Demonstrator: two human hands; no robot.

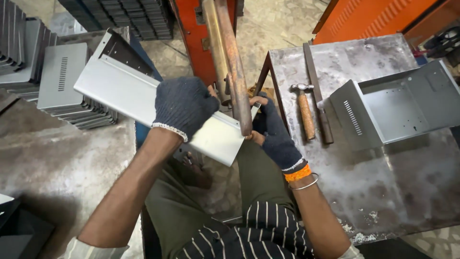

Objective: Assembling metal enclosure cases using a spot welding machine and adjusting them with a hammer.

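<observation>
Sheet-metal panel (pixel 129 98) is lying frame center w/ gloved left hand (pixel 183 106) clamping down on it, gloved right hand (pixel 274 130) at 3 o'clock closing fingers round panel's edge by rusty bar (pixel 233 62).

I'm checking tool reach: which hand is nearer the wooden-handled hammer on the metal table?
Right. The right hand in its dark glove grips the sheet edge just left of the wooden-handled hammer; the left hand presses the grey bent metal sheet farther left.
</observation>
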